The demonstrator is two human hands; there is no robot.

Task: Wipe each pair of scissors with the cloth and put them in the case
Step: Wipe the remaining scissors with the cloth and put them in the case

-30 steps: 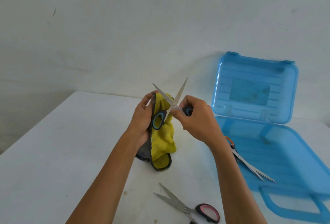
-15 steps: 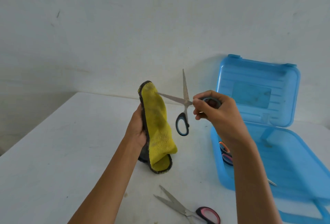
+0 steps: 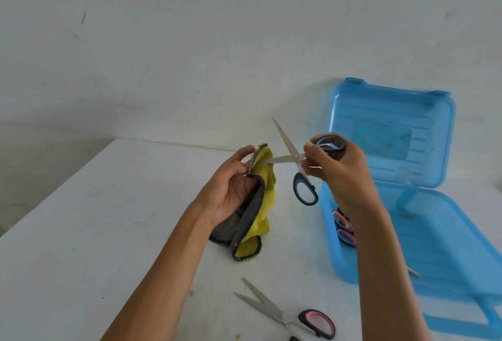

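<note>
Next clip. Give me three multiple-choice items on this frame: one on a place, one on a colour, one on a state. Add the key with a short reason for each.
1. Where does the blue case stand?
A. On the table, to the right of both hands.
B. At the table's left edge.
C. On the floor.

2. What colour are the handles of the scissors held by the right hand?
A. Red.
B. Blue and black.
C. Green.

3. How do those scissors' blades stand?
A. Closed together.
B. Both wrapped out of sight.
C. Spread apart, one tip in the cloth held by the left hand.

Key:
1 A: the case lies open on the table, right of the right forearm.
2 B: a blue-and-black loop hangs free beside the right hand.
3 C: the blades form a wide V, with one tip at the cloth.
</note>
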